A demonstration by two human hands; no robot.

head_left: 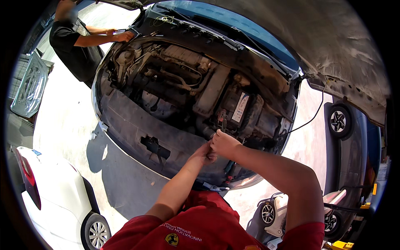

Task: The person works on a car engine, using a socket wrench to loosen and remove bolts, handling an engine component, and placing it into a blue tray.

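Observation:
Over the front edge of an open engine bay, my left hand [203,153] and my right hand [225,144] meet with fingers bent and closed together. Whatever they pinch between them is hidden or too small to name. Just beyond my right hand stands a black car battery [233,106] with a white label. A reddish piece [222,114] sits at the battery's near left corner, and a slim dark part reaches from there toward my fingers. Below my right forearm, a teal and red tool-like item [229,168] rests on the front panel.
The raised hood [346,46] hangs above, with a thin black cable [317,116] running down on the right. Another person [77,46] in black works at the far left fender. A white car [58,196] stands at left, a dark car [350,154] at right.

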